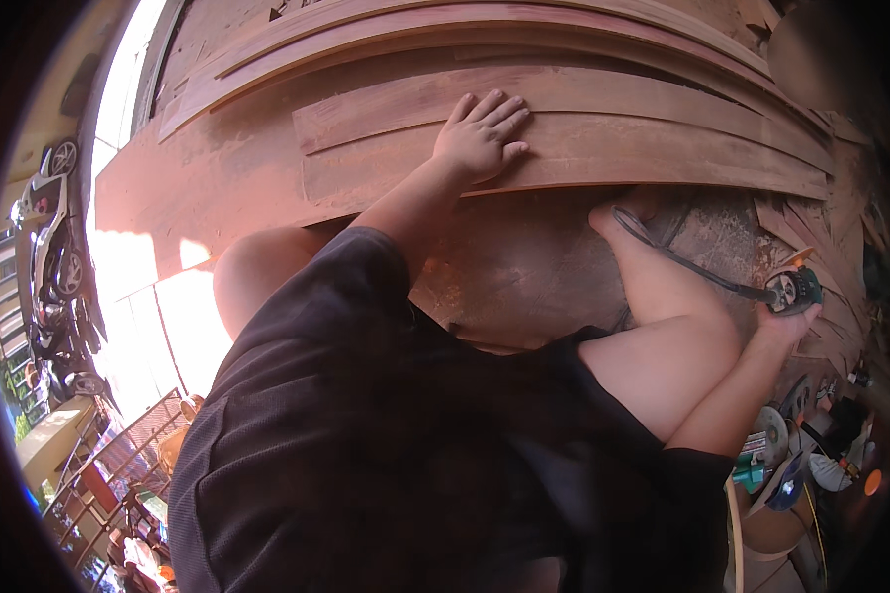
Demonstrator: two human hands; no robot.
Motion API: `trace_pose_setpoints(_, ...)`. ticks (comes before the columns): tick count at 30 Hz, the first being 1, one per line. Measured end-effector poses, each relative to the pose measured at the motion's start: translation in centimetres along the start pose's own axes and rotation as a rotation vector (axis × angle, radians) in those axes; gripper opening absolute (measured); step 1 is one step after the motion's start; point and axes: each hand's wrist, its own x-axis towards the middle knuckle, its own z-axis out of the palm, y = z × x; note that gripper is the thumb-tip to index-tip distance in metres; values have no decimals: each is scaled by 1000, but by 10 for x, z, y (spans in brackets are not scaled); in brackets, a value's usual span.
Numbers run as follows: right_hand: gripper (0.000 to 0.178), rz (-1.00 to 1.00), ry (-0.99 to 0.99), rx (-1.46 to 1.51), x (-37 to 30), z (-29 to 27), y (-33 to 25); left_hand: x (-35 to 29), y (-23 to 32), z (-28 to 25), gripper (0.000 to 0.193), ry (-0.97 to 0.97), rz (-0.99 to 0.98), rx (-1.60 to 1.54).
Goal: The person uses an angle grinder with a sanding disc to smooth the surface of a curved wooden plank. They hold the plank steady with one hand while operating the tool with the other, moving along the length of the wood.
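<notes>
My left hand [482, 135] rests with its fingers spread on two long reddish-brown wooden boards [613, 148], lying side by side in front of me. Off to the right, away from the boards, my right hand [793, 320] is wrapped round a green corded power tool [806, 287]. An orange part sticks out at the tool's far side, and I cannot make out its exact kind. A thick dark cord [707, 275] leads from the tool toward my foot. Fine reddish dust coats the boards.
More long planks [485, 22] lie stacked beyond the boards. Wood offcuts [836, 306] spread at the right, above a cluttered heap of discs and tools [786, 455]. At the lower left stands a metal rack [119, 455]; motorbikes [59, 237] are parked outside at far left.
</notes>
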Motion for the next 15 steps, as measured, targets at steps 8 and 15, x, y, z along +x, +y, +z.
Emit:
trace_pose_setpoints(8,94,44,-80,-53,-8,20,3,19,45,5,82,162,-617,11)
trace_pose_setpoints(15,91,49,-21,12,-11,24,7,104,90,19,88,-222,177,-105)
